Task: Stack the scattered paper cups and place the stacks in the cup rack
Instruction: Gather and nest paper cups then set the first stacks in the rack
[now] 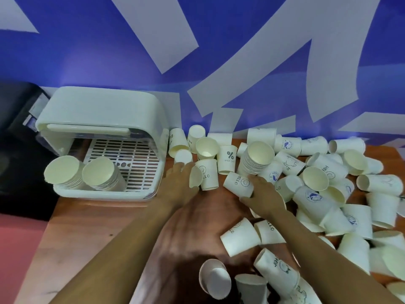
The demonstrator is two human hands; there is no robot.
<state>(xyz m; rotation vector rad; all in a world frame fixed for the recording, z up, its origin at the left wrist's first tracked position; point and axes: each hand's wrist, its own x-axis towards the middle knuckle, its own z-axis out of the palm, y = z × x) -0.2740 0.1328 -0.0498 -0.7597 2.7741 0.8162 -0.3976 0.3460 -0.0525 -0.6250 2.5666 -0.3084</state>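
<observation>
Two stacks [65, 174] sit in the cup rack [100, 110] at nine o'clock; left hand [177, 183] and right hand [265, 194] each close around a loose cup, dozens [341, 194] scattered toward three o'clock.

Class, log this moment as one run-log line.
rack: two stacks | left hand: on cup | right hand: on HELLO cup | table: cups scattered

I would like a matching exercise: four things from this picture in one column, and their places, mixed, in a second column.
Things:
1. two cup stacks
2. tall cup stack
3. "%" cup
4. black object

Places:
A. standing upright among the loose cups
B. inside the rack
C. left of the rack
D. tilted on the table, beyond the right hand

Pairs: 1-B, 2-D, 3-A, 4-C
</observation>
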